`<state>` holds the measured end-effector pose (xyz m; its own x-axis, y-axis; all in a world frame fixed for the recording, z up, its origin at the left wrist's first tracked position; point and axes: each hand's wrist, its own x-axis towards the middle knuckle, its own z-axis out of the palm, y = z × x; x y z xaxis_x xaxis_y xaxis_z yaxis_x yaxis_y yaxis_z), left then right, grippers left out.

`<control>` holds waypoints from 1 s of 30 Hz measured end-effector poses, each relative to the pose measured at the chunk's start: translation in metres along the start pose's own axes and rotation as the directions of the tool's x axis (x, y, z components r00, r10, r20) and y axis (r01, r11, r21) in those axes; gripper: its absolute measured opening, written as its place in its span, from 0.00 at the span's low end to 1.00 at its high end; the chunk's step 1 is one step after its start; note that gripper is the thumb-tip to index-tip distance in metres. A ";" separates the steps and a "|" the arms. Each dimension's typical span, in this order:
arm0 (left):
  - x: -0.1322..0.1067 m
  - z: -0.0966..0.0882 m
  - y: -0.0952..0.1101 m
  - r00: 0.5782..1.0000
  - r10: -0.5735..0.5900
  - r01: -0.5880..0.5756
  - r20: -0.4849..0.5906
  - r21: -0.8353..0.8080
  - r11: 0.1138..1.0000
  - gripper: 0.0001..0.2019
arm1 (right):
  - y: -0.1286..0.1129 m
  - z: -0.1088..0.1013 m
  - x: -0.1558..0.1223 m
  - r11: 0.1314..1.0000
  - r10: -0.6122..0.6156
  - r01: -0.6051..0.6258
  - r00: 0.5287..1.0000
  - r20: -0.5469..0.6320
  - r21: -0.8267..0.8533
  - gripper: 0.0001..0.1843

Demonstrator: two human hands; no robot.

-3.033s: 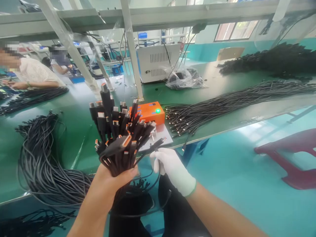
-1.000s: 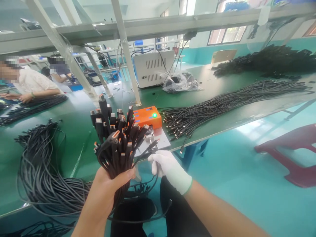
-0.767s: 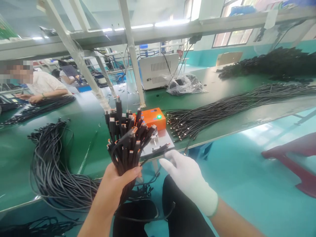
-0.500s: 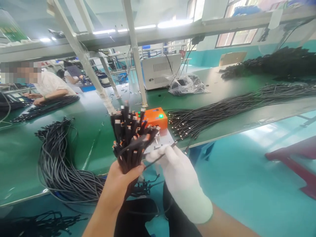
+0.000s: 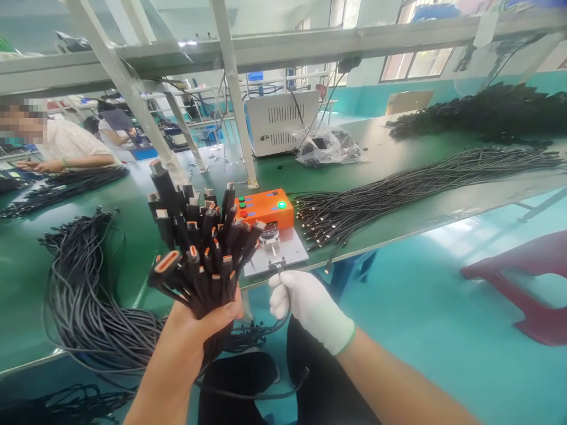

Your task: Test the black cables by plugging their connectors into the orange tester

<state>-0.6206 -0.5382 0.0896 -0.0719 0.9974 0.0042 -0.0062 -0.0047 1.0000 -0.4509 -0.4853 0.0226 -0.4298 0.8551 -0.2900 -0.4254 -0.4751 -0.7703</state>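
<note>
My bare left hand [image 5: 195, 333] is wrapped round a thick bundle of black USB cables [image 5: 206, 236], plug ends up, several with orange inside the metal tips. In a white glove, my right hand [image 5: 310, 304] pinches one black USB cable [image 5: 286, 311] close to its plug. That plug is at the small metal fixture [image 5: 273, 251] on the front of a metal plate [image 5: 297, 245]; whether it is seated I cannot tell. Behind the fixture is an orange box [image 5: 266, 208] with a lit green light and coloured buttons.
Long black cables [image 5: 390, 195] lie along the bench to the right, with a dark pile [image 5: 478, 112] behind. Another cable bundle [image 5: 88, 283] hangs over the left edge. A grey metal case [image 5: 283, 124], a plastic bag [image 5: 330, 147] and a red stool [image 5: 531, 283] are around. A co-worker [image 5: 75, 141] sits left.
My right hand has brought the cable's plug from beside the bundle down to the fixture. My left hand and the bundle have shifted left in view.
</note>
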 end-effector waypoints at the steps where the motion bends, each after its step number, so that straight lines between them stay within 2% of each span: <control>1: 0.001 0.000 0.000 1.000 0.001 -0.001 0.008 0.009 1.000 0.03 | 0.000 0.000 0.001 1.000 0.017 -0.017 1.000 -0.007 0.018 0.13; 11: 0.001 -0.003 -0.002 1.000 0.004 -0.004 0.014 0.057 0.998 0.02 | 0.005 0.003 0.006 0.987 0.017 -0.011 0.999 -0.033 0.162 0.13; 18: 0.003 -0.001 -0.003 1.000 -0.002 0.001 0.020 0.045 0.999 0.02 | 0.007 0.003 0.010 0.984 -0.013 0.017 1.000 -0.027 0.177 0.12; 23: 0.001 0.000 -0.003 0.999 -0.029 0.029 0.021 0.013 0.999 0.09 | 0.009 0.004 0.015 0.980 -0.061 0.068 0.997 -0.044 0.189 0.10; 27: 0.002 -0.002 -0.002 0.998 -0.028 0.026 0.051 0.040 0.999 0.03 | 0.010 0.004 0.016 0.982 -0.047 0.057 0.997 -0.059 0.178 0.11; 30: 0.004 -0.002 0.000 0.998 -0.041 0.038 0.051 0.047 0.998 0.01 | 0.010 0.004 0.016 0.985 -0.041 0.051 0.997 -0.059 0.168 0.12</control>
<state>-0.6230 -0.5340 0.0901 -0.0205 0.9991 -0.0361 0.0378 0.0368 0.9986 -0.4649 -0.4773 0.0127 -0.3641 0.8848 -0.2908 -0.5741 -0.4591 -0.6780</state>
